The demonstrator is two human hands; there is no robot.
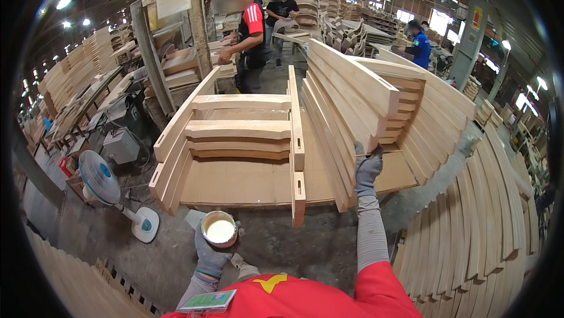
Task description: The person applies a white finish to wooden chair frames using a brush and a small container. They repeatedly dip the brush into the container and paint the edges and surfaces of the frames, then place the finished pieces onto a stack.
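Note:
My left hand [209, 257], in a grey glove, is closed around a small round tub [220, 229] of cream-coloured liquid, held upright near my body. My right hand [368, 171], also gloved, reaches forward with its fingers closed on what looks like a thin stick [361, 154]; most of it is hidden. It is against the near lower end of a stack of pale wooden frames [346, 91]. To the left, another stack of wooden frames [241, 130] with curved crosspieces and slotted end posts lies on a cardboard-covered platform [235, 180].
A white standing fan [100, 177] and a grey metal box [121, 146] stand at the left. Stacked curved wooden parts [464, 236] fill the right side. A person [249, 42] in red and black works beyond the frames; other people are farther back.

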